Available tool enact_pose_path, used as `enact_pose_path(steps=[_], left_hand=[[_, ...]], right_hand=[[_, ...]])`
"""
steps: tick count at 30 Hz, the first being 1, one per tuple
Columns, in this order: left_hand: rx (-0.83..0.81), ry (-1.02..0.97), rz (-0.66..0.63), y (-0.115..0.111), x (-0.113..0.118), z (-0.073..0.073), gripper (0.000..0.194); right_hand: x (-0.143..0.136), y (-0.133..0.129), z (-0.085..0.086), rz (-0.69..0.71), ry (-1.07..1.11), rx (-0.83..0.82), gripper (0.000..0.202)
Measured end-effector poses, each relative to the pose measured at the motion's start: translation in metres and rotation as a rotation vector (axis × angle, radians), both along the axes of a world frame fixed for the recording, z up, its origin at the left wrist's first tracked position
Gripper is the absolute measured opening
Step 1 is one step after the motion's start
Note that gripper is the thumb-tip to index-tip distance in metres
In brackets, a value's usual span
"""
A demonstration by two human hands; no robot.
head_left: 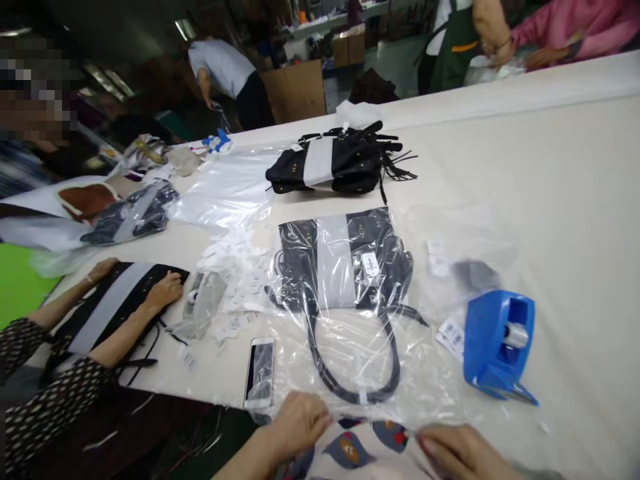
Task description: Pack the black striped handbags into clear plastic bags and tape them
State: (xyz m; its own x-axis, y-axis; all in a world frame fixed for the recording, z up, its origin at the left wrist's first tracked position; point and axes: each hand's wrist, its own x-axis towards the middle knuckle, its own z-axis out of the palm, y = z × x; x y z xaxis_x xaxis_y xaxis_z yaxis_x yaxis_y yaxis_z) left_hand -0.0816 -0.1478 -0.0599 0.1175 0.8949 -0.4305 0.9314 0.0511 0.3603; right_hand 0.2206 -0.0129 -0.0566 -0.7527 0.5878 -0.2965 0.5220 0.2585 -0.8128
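Note:
A black handbag with a white stripe point(345, 263) lies inside a clear plastic bag point(350, 347) in front of me, its long handles pointing toward me. My left hand point(299, 421) pinches the near open edge of the plastic bag. My right hand point(463, 450) grips the same edge further right. A white phone point(260, 372) lies face up just left of the bag, beside my left hand.
A blue tape dispenser point(497, 347) stands at the right. Another black-and-white handbag point(340, 163) sits further back. Small white tags point(235, 267) are scattered in the middle. A co-worker's hands point(163, 292) rest on a third bag at left. More people work at the far edge.

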Motion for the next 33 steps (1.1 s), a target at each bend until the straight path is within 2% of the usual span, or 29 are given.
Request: enact_pose_path(steps=[1,2,3,4,5,7,9,10,11,12,14,16,19,21,25,28,33], left_hand=[[0.162,0.026,0.07,0.021,-0.004,0.009,0.024],[0.323,0.077,0.136,0.043,-0.01,0.014,0.027],[0.431,0.145,0.2,0.065,-0.017,0.015,0.033],[0.471,0.232,0.252,0.084,-0.024,0.012,0.04],[0.445,0.317,0.313,0.099,-0.032,0.005,0.048],[0.283,0.419,0.423,0.113,-0.046,-0.02,0.066],[0.134,0.448,0.484,0.107,-0.056,-0.047,0.076],[0.093,0.452,0.495,0.099,-0.06,-0.059,0.079],[0.075,0.458,0.497,0.09,-0.062,-0.068,0.081],[0.073,0.466,0.496,0.083,-0.064,-0.074,0.082],[0.082,0.48,0.504,0.074,-0.066,-0.077,0.084],[0.108,0.471,0.509,0.075,-0.068,-0.075,0.083],[0.265,0.433,0.5,0.083,-0.059,-0.068,0.074],[0.404,0.357,0.458,0.088,-0.045,-0.065,0.065],[0.558,0.18,0.292,0.1,-0.004,-0.062,0.049],[0.614,0.113,0.141,0.113,0.021,-0.057,0.042],[0.666,0.051,0.018,0.127,0.032,-0.048,0.039]], right_hand=[[-0.008,0.015,0.017,0.042,0.001,-0.028,0.033],[-0.02,0.031,0.027,-0.03,0.046,0.078,0.031],[-0.034,0.048,0.03,-0.125,0.103,0.245,0.033],[-0.049,0.063,0.024,-0.172,0.134,0.406,0.039],[-0.062,0.075,0.009,-0.206,0.117,0.559,0.044],[-0.081,0.085,-0.036,-0.219,-0.024,0.768,0.052],[-0.085,0.075,-0.085,-0.196,-0.131,0.843,0.058],[-0.083,0.065,-0.103,-0.194,-0.176,0.846,0.06],[-0.08,0.053,-0.114,-0.179,-0.213,0.835,0.061],[-0.075,0.041,-0.119,-0.16,-0.244,0.813,0.061],[-0.065,0.025,-0.111,-0.123,-0.288,0.754,0.057],[-0.052,0.024,-0.093,-0.164,-0.28,0.725,0.046],[-0.028,0.042,-0.068,-0.382,-0.292,0.748,0.034],[-0.014,0.06,-0.059,-0.501,-0.415,0.715,0.031],[-0.013,0.092,-0.055,-0.487,-0.706,0.536,0.025],[-0.025,0.107,-0.058,-0.467,-0.766,0.5,0.021],[-0.028,0.114,-0.065,-0.44,-0.819,0.499,0.021]])
